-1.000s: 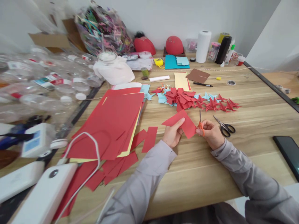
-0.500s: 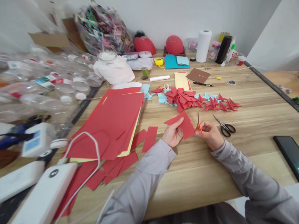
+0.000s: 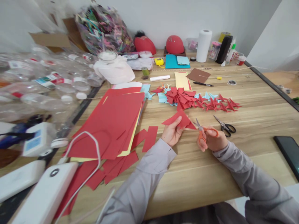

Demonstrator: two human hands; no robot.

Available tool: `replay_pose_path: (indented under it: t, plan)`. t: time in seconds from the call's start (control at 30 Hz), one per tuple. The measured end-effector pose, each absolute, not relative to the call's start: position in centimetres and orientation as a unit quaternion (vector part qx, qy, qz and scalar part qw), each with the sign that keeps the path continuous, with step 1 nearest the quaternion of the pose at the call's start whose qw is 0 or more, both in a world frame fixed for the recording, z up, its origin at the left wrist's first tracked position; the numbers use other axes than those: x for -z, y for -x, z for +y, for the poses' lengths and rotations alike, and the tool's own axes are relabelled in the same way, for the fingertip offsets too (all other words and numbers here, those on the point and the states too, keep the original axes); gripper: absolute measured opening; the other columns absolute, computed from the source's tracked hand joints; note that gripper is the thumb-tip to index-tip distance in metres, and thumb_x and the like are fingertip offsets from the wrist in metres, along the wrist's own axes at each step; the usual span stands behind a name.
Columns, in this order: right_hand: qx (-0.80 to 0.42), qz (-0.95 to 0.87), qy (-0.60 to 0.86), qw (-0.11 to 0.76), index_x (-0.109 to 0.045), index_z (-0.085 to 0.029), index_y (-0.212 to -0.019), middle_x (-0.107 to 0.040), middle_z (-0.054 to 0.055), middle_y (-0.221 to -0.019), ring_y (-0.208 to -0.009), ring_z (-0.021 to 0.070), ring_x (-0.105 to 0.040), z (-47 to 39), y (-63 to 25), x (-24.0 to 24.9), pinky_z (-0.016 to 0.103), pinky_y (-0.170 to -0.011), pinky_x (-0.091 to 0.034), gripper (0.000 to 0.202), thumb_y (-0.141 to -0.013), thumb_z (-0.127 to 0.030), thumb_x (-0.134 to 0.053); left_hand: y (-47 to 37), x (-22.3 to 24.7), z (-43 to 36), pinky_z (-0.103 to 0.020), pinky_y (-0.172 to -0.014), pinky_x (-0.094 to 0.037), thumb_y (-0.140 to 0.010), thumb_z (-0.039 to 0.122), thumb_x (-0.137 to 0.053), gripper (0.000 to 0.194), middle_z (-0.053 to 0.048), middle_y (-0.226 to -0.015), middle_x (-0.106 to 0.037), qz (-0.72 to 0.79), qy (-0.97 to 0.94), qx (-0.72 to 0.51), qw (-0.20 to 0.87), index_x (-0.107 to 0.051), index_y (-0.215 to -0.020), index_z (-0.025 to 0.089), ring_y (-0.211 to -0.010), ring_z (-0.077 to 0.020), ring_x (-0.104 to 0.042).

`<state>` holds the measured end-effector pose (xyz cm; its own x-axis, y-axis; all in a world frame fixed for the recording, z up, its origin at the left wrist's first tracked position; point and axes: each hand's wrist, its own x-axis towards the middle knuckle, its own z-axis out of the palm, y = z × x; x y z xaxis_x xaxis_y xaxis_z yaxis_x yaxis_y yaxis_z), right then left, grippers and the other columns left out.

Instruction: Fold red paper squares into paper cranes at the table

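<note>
Two hands busy: left hand pinches folded red paper under its thumb, just this side of the folded pile; right hand grips orange scissors, blades parted, tips near the paper's corner. Risks: loose pinch, layers slip, crooked cut; overreaching blades could nick left fingers.
</note>
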<state>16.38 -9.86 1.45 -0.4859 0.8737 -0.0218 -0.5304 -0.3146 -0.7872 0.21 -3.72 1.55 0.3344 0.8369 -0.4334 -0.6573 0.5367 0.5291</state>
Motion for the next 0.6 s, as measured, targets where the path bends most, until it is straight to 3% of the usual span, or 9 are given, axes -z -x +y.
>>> replay_pose_path:
  t: [0.27, 0.4, 0.6]
  plan:
    - [-0.813, -0.33, 0.24, 0.416, -0.044, -0.018, -0.06, -0.057, -0.001, -0.045, -0.038, 0.0133, -0.054, -9.5, -17.0, -0.3, 0.024, -0.04, -0.041, 0.032, -0.074, -0.045, -0.055, -0.4, -0.3, -4.0, -0.02, -0.061, -0.058, -0.078, 0.013, -0.06, 0.016, -0.007, -0.08, -0.071, 0.311, -0.18, -0.472, 0.805, -0.062, -0.094, 0.008, -0.07, -0.0147, -0.068]
    - [-0.819, -0.308, 0.242, 0.419, -0.044, -0.017, -0.061, -0.056, -0.002, -0.046, -0.039, 0.0122, -0.054, -9.4, -17.3, 0.1, 0.021, -0.038, -0.04, 0.031, -0.074, -0.042, -0.057, -0.3, 0.0, -4.4, -0.025, -0.06, -0.059, -0.072, 0.018, -0.067, 0.019, -0.006, -0.076, -0.071, 0.305, -0.237, -0.438, 0.812, -0.061, -0.089, 0.01, -0.065, -0.0166, -0.068]
    - [-0.843, -0.283, 0.202, 0.41, -0.041, -0.017, -0.055, -0.059, -0.001, -0.051, -0.04, 0.0117, -0.056, -9.4, -17.6, 0.4, 0.021, -0.041, -0.042, 0.035, -0.075, -0.041, -0.057, -0.4, -0.1, -4.8, -0.029, -0.069, -0.059, -0.064, 0.012, -0.072, 0.028, -0.008, -0.08, -0.071, 0.307, -0.268, -0.427, 0.807, -0.061, -0.09, 0.008, -0.073, -0.0192, -0.069]
